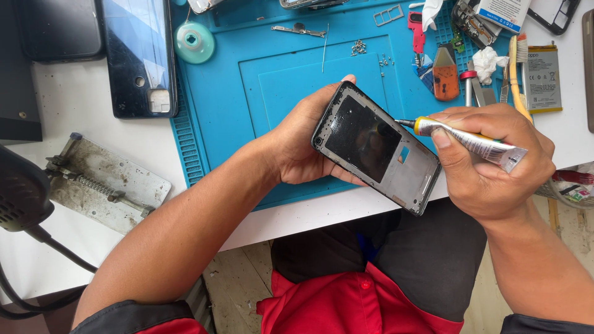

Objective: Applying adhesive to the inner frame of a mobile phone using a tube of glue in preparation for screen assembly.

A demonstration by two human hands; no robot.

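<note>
Head camera looks steeply down, close above the blue mat point(235, 124)

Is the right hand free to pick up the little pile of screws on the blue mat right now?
Probably not. The right hand is wrapped around a glue tube whose tip meets the phone frame. The screws lie uncovered on the mat, beyond the frame.

Phone-repair workbench: blue repair mat point(247, 74), loose screws point(358, 47), phone battery point(543, 79).
</note>
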